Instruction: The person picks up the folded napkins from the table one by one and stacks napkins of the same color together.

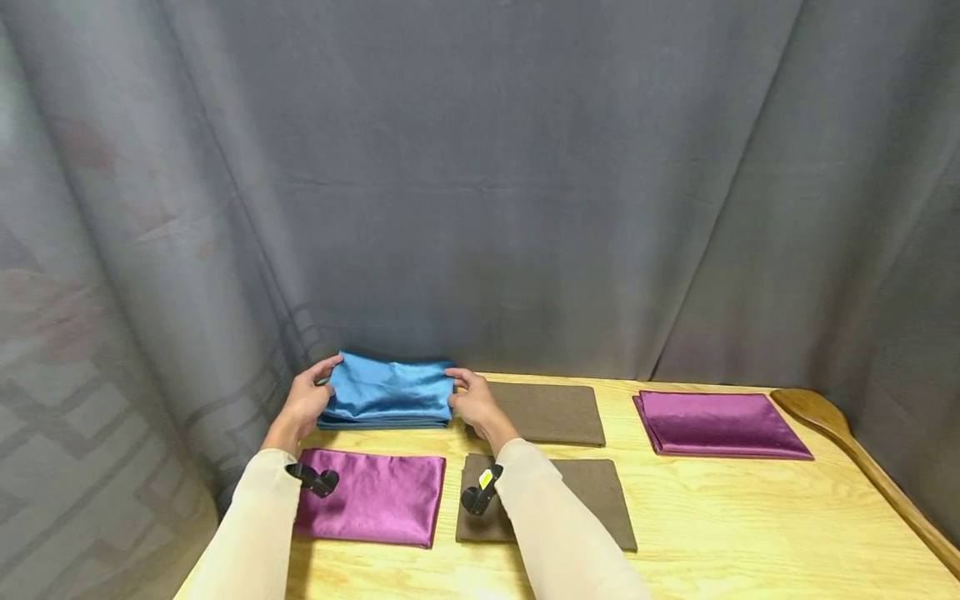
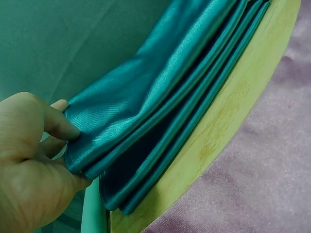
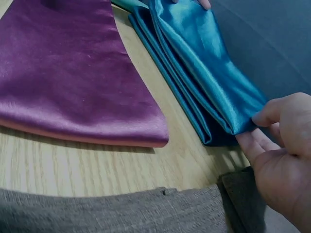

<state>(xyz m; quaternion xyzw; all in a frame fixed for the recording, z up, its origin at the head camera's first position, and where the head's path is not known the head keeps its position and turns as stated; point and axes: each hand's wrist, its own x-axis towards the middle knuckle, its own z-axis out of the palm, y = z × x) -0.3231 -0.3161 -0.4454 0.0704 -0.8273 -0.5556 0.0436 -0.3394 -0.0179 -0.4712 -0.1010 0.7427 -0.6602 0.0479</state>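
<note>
A shiny blue cloth [image 1: 393,392], folded into several layers, lies at the back left of the wooden table. My left hand [image 1: 306,396] pinches its left end between thumb and fingers. At the opposite end my right hand [image 1: 474,402] pinches the cloth's right edge. Both wrist views show the upper layers of the cloth [image 2: 141,97] raised a little at the ends, with lower layers [image 3: 194,124] resting on the table. Just in front of the blue cloth is a folded purple cloth [image 1: 375,500], partly under my left forearm.
Two folded brown cloths, a rear one [image 1: 551,412] and a front one [image 1: 592,496], lie to the right, the front one partly behind my right forearm. Farther right are another folded purple cloth [image 1: 720,423] and a long wooden spoon [image 1: 847,433]. A grey curtain [image 1: 480,183] hangs behind the table.
</note>
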